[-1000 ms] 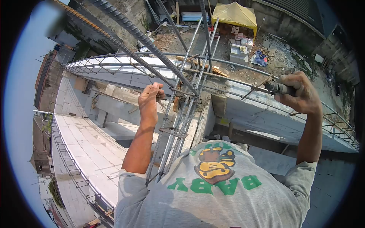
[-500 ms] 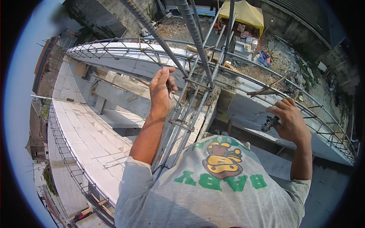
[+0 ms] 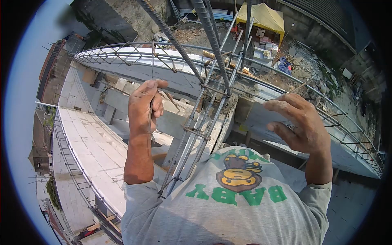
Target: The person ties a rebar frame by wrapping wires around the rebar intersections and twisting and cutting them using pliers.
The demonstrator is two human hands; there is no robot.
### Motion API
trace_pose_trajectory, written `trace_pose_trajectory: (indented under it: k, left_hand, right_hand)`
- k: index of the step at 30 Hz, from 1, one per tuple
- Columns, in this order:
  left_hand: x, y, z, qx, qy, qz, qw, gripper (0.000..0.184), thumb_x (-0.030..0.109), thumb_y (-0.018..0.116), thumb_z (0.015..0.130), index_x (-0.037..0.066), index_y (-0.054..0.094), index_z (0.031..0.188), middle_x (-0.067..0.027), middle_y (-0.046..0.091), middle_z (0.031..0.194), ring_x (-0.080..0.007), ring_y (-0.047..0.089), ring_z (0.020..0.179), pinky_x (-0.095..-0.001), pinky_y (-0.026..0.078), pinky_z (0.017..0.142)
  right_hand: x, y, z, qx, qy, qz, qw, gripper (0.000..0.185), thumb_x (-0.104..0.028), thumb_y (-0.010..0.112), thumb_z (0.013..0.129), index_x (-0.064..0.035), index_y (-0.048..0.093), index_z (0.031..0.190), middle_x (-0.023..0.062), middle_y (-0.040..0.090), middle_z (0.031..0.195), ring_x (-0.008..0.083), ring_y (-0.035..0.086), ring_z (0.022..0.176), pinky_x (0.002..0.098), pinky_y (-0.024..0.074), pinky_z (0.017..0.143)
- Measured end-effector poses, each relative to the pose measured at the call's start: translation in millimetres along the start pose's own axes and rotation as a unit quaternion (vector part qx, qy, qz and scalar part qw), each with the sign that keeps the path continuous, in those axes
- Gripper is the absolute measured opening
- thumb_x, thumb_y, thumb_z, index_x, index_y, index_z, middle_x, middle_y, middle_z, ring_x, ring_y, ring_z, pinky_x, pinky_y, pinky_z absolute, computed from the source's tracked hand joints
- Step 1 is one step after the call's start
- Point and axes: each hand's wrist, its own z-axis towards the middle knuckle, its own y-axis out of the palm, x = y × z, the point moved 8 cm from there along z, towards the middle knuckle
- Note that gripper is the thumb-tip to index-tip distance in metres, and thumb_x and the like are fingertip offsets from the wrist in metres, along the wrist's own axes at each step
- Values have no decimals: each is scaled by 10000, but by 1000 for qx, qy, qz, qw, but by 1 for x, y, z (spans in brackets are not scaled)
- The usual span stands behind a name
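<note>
My left hand (image 3: 146,104) is closed, thumb against fingers, around thin tie wire (image 3: 152,134) whose strands run above and below the fist. It is held left of the upright rebar column (image 3: 203,108), apart from it. My right hand (image 3: 300,122) is raised on the right with its thumb and fingers apart, and no tool shows in it. Beneath it runs a horizontal rebar cage (image 3: 341,128) along the top of a pale block wall. Square stirrups, one of them a rusty stirrup (image 3: 197,133), ring the column bars.
Thick vertical bars (image 3: 171,36) rise close in front of me. A curved block wall (image 3: 87,143) with another rebar cage (image 3: 71,163) lies to the left. Far below are a yellow canopy (image 3: 261,16), a blue cloth (image 3: 284,64) and scattered rubble.
My left hand has moved left, away from the column, with the wire. My right hand has opened and turned; the dark tool it held no longer shows.
</note>
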Motion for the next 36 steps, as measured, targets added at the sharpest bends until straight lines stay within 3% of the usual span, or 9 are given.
trace_pose_trajectory:
  k: [6,13,17,18,21,22,26,33,36]
  left_hand:
    - [12,11,-7,8,18,59,998,363,308,490,976,-33,616,990,35,427,504,-33,379,410,-188,314,407]
    - [16,27,-16,-72,128,92,985,328,310,506,973,19,638,899,34,459,552,-34,400,470,-196,303,425]
    - [30,29,-31,-77,196,157,965,225,195,570,951,21,608,813,27,473,578,-24,405,514,-207,304,435]
    - [38,25,-35,-55,218,191,956,230,199,579,947,21,607,802,26,474,579,-26,405,517,-212,307,439]
    - [52,15,-44,-17,278,269,922,274,233,591,942,17,597,774,20,480,578,-39,408,523,-225,316,453]
    - [57,11,-47,-5,299,291,909,293,249,593,941,15,592,765,18,482,578,-45,410,524,-230,319,459]
    - [41,-28,-37,27,195,225,954,409,381,553,951,26,568,748,9,476,555,-55,407,513,-225,300,464]
    - [45,-95,-52,191,284,-10,940,463,425,518,955,71,492,658,31,353,505,-64,306,424,-215,231,421]
    - [48,-107,-57,163,268,-77,947,465,433,496,962,78,476,664,34,312,490,-58,258,397,-219,211,401]
  right_hand:
    - [-75,41,55,140,-231,66,961,408,-14,660,754,-68,604,1154,117,600,1039,273,613,929,374,526,729]
    - [-100,46,100,246,-233,-20,941,509,-9,676,717,-96,575,1208,138,520,1250,311,526,1176,393,525,918]
    - [-108,58,123,178,-232,-138,946,466,-112,637,777,-110,565,1238,110,449,1361,267,434,1288,437,273,1151]
    - [-113,58,125,186,-252,-170,935,333,-139,611,804,-85,628,1132,100,545,1224,231,510,1200,443,169,1183]
    - [-133,54,135,143,-276,-265,913,184,-139,620,797,-73,684,956,60,619,969,190,576,1045,450,173,1179]
    - [-142,51,136,191,-305,-272,892,110,-169,640,784,-80,698,810,18,598,771,148,587,906,387,298,1122]
    - [-169,62,169,65,-375,-310,871,98,-229,693,753,-134,715,758,-3,638,825,132,596,909,269,470,870]
    - [-247,62,211,49,-444,-358,820,80,-219,743,716,-185,727,786,-2,686,919,125,621,959,288,480,877]
    - [-269,63,214,70,-488,-350,796,77,-187,745,717,-191,725,791,-9,690,856,134,642,917,299,492,864]
